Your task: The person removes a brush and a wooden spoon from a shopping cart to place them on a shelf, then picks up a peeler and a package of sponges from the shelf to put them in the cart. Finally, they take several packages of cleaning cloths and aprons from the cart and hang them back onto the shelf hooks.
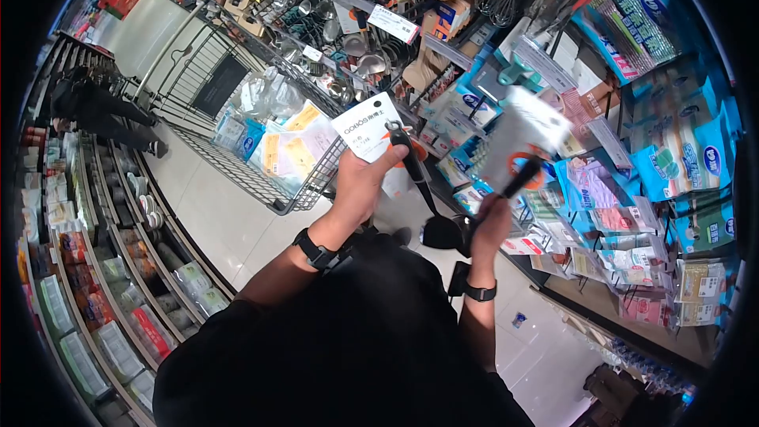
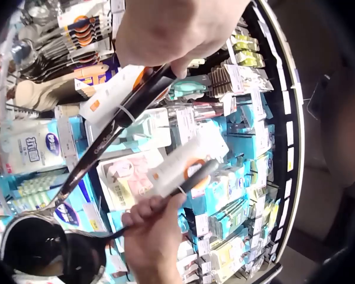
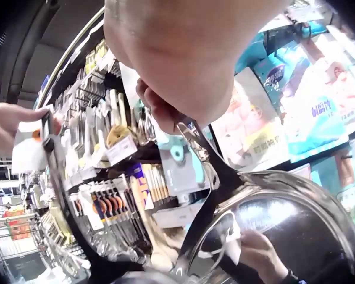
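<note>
left hand (image 1: 360, 182) fingers curled round a carded ladle (image 1: 415, 170); right hand (image 1: 490, 225) fingers gripping a second ladle (image 1: 522, 178), shop shelves (image 1: 688, 158) behind

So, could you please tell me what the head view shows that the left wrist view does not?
Only the head view: a wire shopping cart and the shelves across the aisle. Only the left wrist view: a white tie fastening a card to a handle. Both: the left hand gripping one ladle, the right hand a second ladle, both black-handled with white cards, before hanging packets.
</note>
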Tool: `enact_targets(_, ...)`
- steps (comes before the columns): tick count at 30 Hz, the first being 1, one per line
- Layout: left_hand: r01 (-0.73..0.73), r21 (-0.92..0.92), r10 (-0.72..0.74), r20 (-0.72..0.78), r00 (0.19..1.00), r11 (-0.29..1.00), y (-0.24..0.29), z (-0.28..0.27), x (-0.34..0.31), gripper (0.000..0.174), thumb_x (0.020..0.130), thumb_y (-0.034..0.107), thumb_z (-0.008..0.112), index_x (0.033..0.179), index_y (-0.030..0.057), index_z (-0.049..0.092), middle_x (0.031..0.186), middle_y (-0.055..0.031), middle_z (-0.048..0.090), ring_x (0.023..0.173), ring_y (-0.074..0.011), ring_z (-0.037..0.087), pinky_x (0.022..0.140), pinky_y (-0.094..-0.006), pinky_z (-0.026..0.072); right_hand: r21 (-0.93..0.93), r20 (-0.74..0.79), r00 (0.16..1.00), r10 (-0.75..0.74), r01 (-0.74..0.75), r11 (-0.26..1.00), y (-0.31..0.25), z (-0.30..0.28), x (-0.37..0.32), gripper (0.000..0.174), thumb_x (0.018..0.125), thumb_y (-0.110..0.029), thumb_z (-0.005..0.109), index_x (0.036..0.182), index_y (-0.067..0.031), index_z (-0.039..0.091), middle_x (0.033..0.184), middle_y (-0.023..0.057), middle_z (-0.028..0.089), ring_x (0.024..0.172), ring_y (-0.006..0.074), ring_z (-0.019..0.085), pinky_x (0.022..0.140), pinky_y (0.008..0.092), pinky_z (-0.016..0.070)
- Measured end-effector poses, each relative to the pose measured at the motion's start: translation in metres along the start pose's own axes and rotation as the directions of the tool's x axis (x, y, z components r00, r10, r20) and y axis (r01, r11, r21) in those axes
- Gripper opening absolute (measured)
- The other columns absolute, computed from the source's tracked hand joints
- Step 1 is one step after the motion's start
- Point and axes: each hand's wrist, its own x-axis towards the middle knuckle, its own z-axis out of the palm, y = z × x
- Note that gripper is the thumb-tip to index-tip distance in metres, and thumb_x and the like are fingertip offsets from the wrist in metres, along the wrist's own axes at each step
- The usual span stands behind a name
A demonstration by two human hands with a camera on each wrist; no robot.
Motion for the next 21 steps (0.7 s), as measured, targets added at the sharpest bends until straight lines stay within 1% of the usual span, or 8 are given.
enact_targets(1, -0.022, 0.011, 0.022, -0.012, 1.000, 1.000, 0.003, -0.002, 0.003, 0.020, 0.090, 0.001, 0.065, 0.109, -0.0017, 0.065, 0.102, -0.0081, 0.070, 0.089, -0.0147, 0.067, 0.081, -0.0279, 0.0515, 0.031, -0.029, 1.000, -0.006, 0.007, 1.000, -0.019, -0.006, 0.005, 0.053, 0.105, -0.046, 0.031, 0.068, -0.0102, 0.042, 0.061, -0.0040, 0.035, 0.056, 0.0086, 0.032, 0.052, 0.0272, 0.0235)
enact_targets(6, 0.028, 0.129, -0.021, -0.058, 0.998, 0.991, -0.003, -0.013, 0.006, 0.020, 0.089, 0.002, 0.066, 0.108, -0.0019, 0.066, 0.103, -0.0070, 0.070, 0.091, -0.0129, 0.065, 0.081, -0.0271, 0.0506, 0.153, 0.337, 0.923, 0.187, -0.250, 0.956, -0.010, -0.017, -0.001, 0.053, 0.104, -0.049, 0.035, 0.073, -0.0079, 0.049, 0.065, 0.0010, 0.048, 0.060, 0.0109, 0.044, 0.057, 0.0282, 0.0328)
enact_targets(8, 0.053, 0.424, -0.015, -0.092, 0.996, 0.904, -0.005, -0.005, 0.000, 0.021, 0.089, 0.001, 0.066, 0.110, -0.0009, 0.066, 0.104, -0.0058, 0.070, 0.093, -0.0119, 0.064, 0.083, -0.0270, 0.0503, 0.083, 0.420, 0.883, 0.209, -0.267, 0.960, 0.007, -0.008, -0.014, 0.047, 0.101, -0.046, 0.040, 0.091, -0.0039, 0.058, 0.070, -0.0008, 0.051, 0.065, 0.0097, 0.044, 0.062, 0.0247, 0.0331)
enact_targets(11, 0.040, 0.258, -0.055, 0.051, 0.997, 0.965, -0.028, -0.010, -0.011, 0.027, 0.092, -0.001, 0.059, 0.118, -0.0010, 0.062, 0.108, -0.0058, 0.068, 0.098, -0.0131, 0.063, 0.085, -0.0292, 0.0512, 0.099, 0.554, 0.814, 0.174, -0.272, 0.957, -0.015, 0.006, -0.020, 0.052, 0.101, -0.049, 0.042, 0.118, -0.0014, 0.051, 0.070, -0.0020, 0.047, 0.067, 0.0088, 0.044, 0.062, 0.0241, 0.0331)
enact_targets(15, 0.202, 0.092, -0.212, 0.121, 0.970, 0.975, -0.038, -0.016, -0.015, 0.027, 0.095, 0.000, 0.055, 0.121, -0.0026, 0.059, 0.110, -0.0082, 0.067, 0.099, -0.0154, 0.064, 0.084, -0.0309, 0.0523, 0.039, 0.519, 0.833, 0.192, -0.247, 0.968, -0.018, 0.014, -0.028, 0.052, 0.102, -0.047, 0.041, 0.120, 0.0005, 0.051, 0.071, -0.0003, 0.048, 0.067, 0.0095, 0.045, 0.064, 0.0248, 0.0362)
enact_targets(18, 0.183, 0.040, -0.186, 0.097, 0.978, 0.982, -0.038, -0.010, -0.016, 0.027, 0.096, 0.003, 0.055, 0.122, -0.0024, 0.057, 0.113, -0.0091, 0.066, 0.098, -0.0154, 0.064, 0.084, -0.0305, 0.0520, 0.007, 0.480, 0.847, 0.230, -0.266, 0.964, -0.002, 0.019, -0.037, 0.046, 0.104, -0.043, 0.039, 0.112, -0.0005, 0.054, 0.069, -0.0001, 0.048, 0.068, 0.0099, 0.045, 0.064, 0.0248, 0.0367)
enact_targets(19, 0.182, 0.039, -0.185, 0.097, 0.978, 0.982, -0.037, -0.010, -0.016, 0.027, 0.096, 0.003, 0.055, 0.122, -0.0024, 0.057, 0.113, -0.0091, 0.066, 0.098, -0.0154, 0.064, 0.084, -0.0305, 0.0520, 0.000, 0.497, 0.833, 0.243, -0.279, 0.960, 0.000, 0.018, -0.038, 0.043, 0.106, -0.039, 0.036, 0.095, -0.0018, 0.056, 0.069, 0.0018, 0.052, 0.068, 0.0108, 0.050, 0.065, 0.0258, 0.0389)
enact_targets(21, 0.233, 0.098, -0.246, 0.154, 0.957, 0.968, -0.033, -0.013, -0.018, 0.027, 0.099, 0.008, 0.053, 0.123, -0.0017, 0.057, 0.114, -0.0094, 0.066, 0.099, -0.0157, 0.064, 0.085, -0.0303, 0.0514, 0.070, 0.519, 0.822, 0.234, -0.314, 0.947, 0.003, 0.022, -0.040, 0.044, 0.106, -0.039, 0.034, 0.087, -0.0041, 0.053, 0.069, 0.0033, 0.053, 0.063, 0.0112, 0.049, 0.062, 0.0254, 0.0382)
